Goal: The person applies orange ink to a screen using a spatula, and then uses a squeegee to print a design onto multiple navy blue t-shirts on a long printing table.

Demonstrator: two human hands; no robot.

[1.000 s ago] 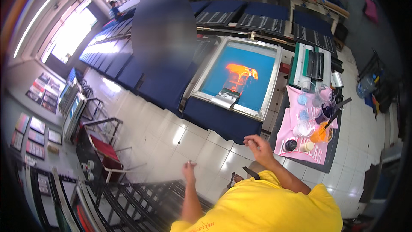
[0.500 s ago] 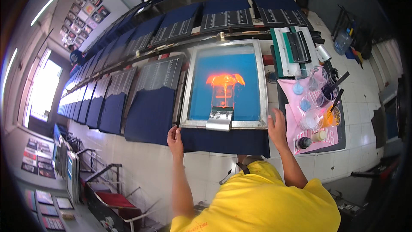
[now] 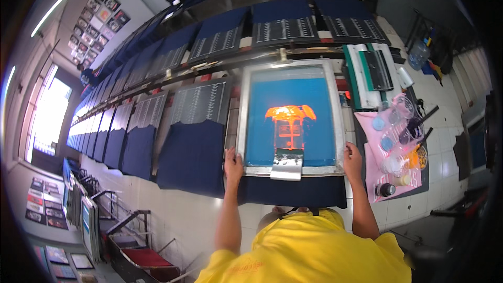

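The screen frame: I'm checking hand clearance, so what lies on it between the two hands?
In the head view, a metal squeegee rests on the frame's near edge, between left hand and right hand.

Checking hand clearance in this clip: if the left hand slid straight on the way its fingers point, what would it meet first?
The left hand grips the near left corner of the screen frame, fingers pointing away along its left rail. It would probably just run along that rail; depth is unclear.

Left hand (image 3: 233, 165) and right hand (image 3: 352, 158) grip the printing screen (image 3: 290, 118).

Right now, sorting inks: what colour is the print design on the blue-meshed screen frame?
Orange, head view.
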